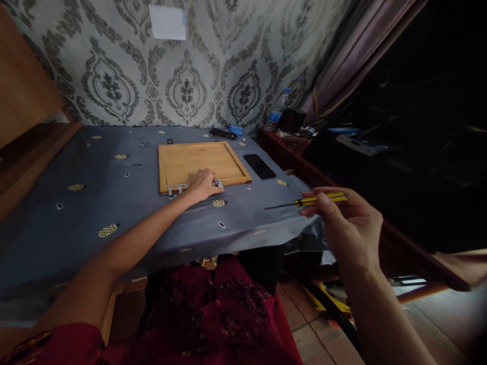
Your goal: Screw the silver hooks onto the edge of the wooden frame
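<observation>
A framed wooden panel (198, 159) lies flat on the blue-grey tablecloth (140, 218). Along its near edge are small metal fittings (171, 190). My left hand (203, 185) rests over that near edge, its fingers curled around a metal piece (218, 183) that is partly hidden. Out to the right, above the table's front corner, my right hand (342, 215) holds a screwdriver (319, 198) with a yellow and black handle between thumb and fingers. The screwdriver's thin shaft points left, apart from the panel.
A black phone (259, 166) lies right of the panel. Behind are a black object (222, 134) and a blue crumpled item (236, 130). A water bottle (277, 111) stands on the dark red furniture (297, 152) at the right. Patterned wall (186, 86) rises behind the table.
</observation>
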A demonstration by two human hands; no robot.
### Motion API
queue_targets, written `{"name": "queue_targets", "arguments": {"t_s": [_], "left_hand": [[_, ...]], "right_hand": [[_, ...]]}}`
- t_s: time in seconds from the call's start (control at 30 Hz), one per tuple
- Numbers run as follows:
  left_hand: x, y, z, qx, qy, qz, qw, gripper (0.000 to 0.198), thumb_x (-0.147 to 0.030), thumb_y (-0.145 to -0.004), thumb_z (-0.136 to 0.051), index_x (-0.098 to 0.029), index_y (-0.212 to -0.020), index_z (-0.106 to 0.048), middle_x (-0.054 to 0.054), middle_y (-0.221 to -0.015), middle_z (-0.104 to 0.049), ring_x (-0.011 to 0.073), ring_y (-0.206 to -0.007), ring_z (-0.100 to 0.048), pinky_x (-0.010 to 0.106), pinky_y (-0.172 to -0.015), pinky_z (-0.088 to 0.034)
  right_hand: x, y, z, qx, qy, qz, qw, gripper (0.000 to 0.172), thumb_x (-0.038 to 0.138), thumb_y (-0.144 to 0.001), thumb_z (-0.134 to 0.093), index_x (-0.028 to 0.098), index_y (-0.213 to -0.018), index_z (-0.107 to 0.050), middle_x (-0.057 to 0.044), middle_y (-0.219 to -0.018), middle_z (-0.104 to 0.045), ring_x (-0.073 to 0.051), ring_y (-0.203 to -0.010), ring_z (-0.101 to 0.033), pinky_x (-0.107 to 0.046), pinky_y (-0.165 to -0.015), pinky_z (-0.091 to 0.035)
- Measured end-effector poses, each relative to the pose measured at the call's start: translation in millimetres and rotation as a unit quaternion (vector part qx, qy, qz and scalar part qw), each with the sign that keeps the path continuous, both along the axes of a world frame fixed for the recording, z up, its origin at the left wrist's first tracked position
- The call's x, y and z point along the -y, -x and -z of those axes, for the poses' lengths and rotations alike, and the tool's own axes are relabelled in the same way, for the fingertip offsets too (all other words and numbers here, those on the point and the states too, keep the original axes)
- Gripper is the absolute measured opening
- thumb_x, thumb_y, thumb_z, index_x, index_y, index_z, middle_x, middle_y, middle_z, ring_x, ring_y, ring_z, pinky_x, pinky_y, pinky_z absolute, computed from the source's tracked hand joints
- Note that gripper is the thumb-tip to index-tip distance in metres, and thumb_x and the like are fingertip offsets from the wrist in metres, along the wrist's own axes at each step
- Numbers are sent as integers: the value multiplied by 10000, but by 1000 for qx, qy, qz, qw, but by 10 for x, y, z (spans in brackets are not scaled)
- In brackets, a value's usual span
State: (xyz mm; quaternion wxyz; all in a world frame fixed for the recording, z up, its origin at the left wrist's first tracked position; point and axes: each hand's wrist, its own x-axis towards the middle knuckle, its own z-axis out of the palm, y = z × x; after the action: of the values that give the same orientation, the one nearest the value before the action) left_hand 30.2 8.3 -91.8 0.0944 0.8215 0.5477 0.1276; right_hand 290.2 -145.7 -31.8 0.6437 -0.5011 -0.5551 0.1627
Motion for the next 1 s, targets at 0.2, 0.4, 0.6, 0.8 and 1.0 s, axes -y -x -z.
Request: {"name": "queue_targets", "arguments": {"t_s": [0.2, 0.4, 0.6, 0.8, 1.0], "left_hand": [[-3, -4, 10, 1, 1, -1, 1000, 347, -520, -877, -703, -191, -990, -704, 107, -1198, -685, 312, -1172, -580, 414, -948, -432], [6, -13, 8, -2, -2, -1, 1000, 365, -517, -883, -699, -175, -1008, -708, 117, -1193, -682, 315, -1163, -586, 417, -938, -434], [31, -22, 11, -6, -6, 1, 1000, 348, -505, -898, -693, -176, -1009, -707, 102, -1194, -682, 309, -1171, -585, 416, -932, -437], [54, -32, 16, -10, -7, 8, 1000, 355, -487, -902, -711, -168, -1059, -704, 114, -1191, -673, 321, -1179, -579, 439, -927, -441], [90, -43, -1, -12, 0, 12, 1000, 354, -488, -906, -719, -172, -1063, -696, 98, -1174, -667, 308, -1174, -577, 435, -934, -437]], "right_hand": [[36, 101, -44, 28, 3, -23, 999, 127, 317, -759, -856, 248, -858, -816, -80, -825, -803, -175, -527, -722, -254, -543, -597], [-152, 146, -120, 44, -22, -67, 997, 139, 359, -756, -861, 240, -791, -797, -55, -751, -783, -135, -417, -640, -252, -465, -545], [-484, 372, -79, 16, -23, -92, 995, 254, 450, -837, -791, 208, -877, -725, -31, -800, -788, -121, -475, -655, -261, -506, -542], [-938, 525, 28, 27, -40, -123, 991, 266, 488, -868, -756, 240, -950, -706, -1, -839, -789, -117, -512, -666, -272, -533, -572], [-1367, 615, 181, 39, -47, -166, 984, 175, 441, -921, -710, 267, -937, -702, 20, -816, -762, -110, -502, -653, -260, -478, -555]]}}
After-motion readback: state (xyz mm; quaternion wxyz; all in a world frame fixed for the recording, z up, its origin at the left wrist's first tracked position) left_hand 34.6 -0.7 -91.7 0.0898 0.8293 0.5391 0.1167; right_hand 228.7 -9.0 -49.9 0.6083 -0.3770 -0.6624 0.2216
